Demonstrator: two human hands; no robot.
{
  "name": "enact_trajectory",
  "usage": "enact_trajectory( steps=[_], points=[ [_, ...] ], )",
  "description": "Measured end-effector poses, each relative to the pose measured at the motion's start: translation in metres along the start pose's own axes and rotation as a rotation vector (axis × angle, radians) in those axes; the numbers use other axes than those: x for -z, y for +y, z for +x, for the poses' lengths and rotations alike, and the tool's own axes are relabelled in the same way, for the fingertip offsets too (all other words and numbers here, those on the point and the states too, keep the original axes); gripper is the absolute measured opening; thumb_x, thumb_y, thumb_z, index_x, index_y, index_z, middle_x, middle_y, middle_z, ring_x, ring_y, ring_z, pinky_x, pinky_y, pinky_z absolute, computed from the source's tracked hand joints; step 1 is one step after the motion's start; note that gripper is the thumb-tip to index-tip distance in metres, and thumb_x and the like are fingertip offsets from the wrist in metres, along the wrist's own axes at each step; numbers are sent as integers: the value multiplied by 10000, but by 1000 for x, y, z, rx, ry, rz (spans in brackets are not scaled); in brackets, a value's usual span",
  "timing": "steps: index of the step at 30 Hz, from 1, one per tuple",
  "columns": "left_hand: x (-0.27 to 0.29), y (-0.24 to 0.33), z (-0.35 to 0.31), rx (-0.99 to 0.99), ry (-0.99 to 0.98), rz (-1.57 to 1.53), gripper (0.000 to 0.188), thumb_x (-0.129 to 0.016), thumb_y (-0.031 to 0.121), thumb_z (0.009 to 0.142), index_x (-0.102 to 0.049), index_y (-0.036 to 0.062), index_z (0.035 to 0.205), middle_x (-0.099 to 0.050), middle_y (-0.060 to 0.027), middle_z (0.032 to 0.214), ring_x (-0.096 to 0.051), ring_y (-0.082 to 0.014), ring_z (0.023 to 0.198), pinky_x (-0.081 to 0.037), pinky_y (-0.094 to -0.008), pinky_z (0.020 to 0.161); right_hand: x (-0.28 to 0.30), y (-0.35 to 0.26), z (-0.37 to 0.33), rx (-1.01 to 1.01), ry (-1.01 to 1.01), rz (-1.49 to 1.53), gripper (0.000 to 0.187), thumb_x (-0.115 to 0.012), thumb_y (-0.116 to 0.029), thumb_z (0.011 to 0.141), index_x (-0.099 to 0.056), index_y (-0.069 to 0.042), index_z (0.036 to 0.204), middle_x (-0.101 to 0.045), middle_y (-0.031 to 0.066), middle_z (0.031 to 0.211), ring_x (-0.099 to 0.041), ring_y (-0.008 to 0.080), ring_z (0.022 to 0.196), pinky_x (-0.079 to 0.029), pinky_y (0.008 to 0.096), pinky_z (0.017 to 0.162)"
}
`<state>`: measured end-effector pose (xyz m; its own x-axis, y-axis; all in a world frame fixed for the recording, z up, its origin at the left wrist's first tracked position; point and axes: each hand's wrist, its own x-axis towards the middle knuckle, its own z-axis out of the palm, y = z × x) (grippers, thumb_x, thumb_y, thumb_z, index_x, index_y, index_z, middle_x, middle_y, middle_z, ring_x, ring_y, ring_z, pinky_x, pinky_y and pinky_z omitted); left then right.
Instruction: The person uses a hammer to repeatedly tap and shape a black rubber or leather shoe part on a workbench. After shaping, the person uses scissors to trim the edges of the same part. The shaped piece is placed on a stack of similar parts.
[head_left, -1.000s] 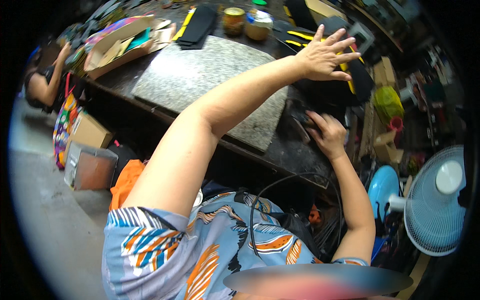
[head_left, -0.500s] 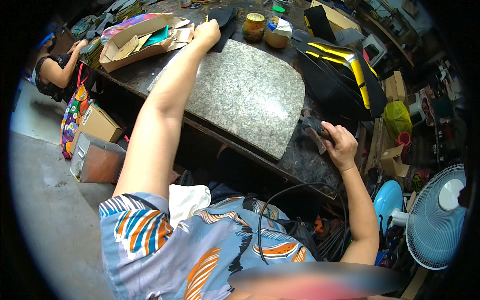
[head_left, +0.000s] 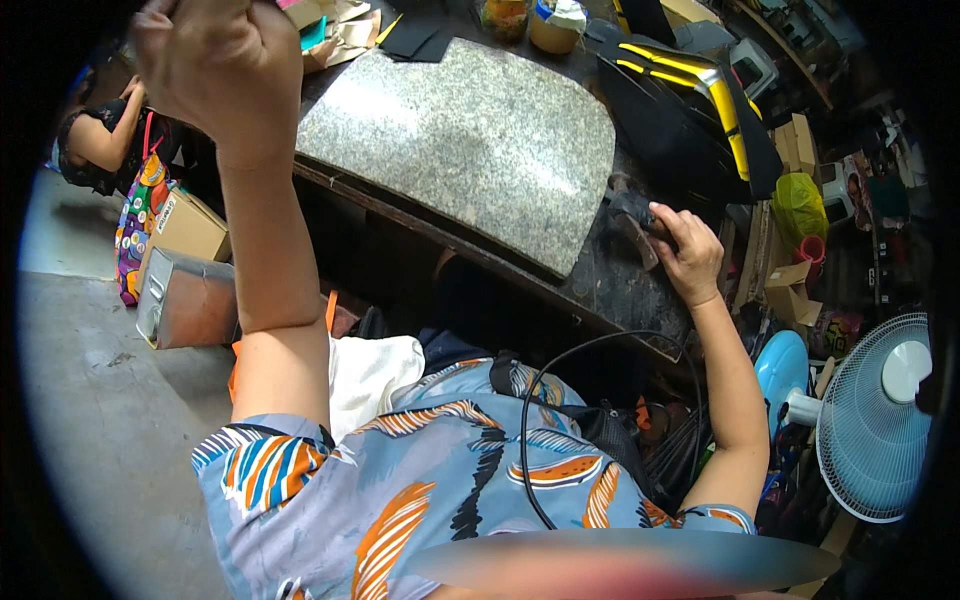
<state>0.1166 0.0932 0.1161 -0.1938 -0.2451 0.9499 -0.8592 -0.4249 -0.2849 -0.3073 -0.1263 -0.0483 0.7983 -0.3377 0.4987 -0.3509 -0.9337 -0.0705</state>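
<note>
Fingers of the right hand [head_left: 692,252] grip a dark tool [head_left: 631,220] just right of the slab [head_left: 470,150] on the table [head_left: 622,285]; those of the left hand [head_left: 225,72], raised, curl in, whether round anything I cannot tell; black-and-yellow pieces [head_left: 723,108] lie farther off

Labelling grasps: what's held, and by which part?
Right hand: a hammer-like tool, apparently by its handle. Left hand: curled; can't tell if it holds anything.
</note>
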Motion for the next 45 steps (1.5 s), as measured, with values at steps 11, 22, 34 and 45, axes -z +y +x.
enact_trajectory(
  steps=[11,22,34,45],
  points=[
    [-85,211,-50,-201,-311,-824,432,-634,180,821,-614,111,1247,-560,-145,1334,-418,-339,1336,-204,-697,1106,-1,3,-4,-14,-43,-7,482,-714,-132,765,-621,-168,1236,-604,63,834,-617,262,760,-488,359,678],
    [-81,179,-102,-15,-1188,-857,400,-619,248,936,-448,-16,1183,-675,-270,887,-658,-451,899,-516,-519,779,0,6,6,-74,61,131,367,-684,-314,874,-643,-192,1218,-690,53,957,-680,257,793,-535,338,680],
    [-62,178,-100,-7,-1291,-912,376,-632,177,915,-473,-26,1188,-667,-291,926,-640,-469,945,-505,-527,821,1,-6,55,-189,-40,-53,339,-586,-499,921,-652,-315,1198,-728,64,908,-707,279,800,-564,379,657],
    [-78,188,-103,61,-1210,-845,530,-614,223,933,-415,43,1389,-658,-288,1006,-633,-463,945,-504,-514,802,0,-14,57,-400,-83,71,398,-571,-537,924,-657,-295,1229,-728,100,849,-711,295,823,-551,374,728]
  ],
)
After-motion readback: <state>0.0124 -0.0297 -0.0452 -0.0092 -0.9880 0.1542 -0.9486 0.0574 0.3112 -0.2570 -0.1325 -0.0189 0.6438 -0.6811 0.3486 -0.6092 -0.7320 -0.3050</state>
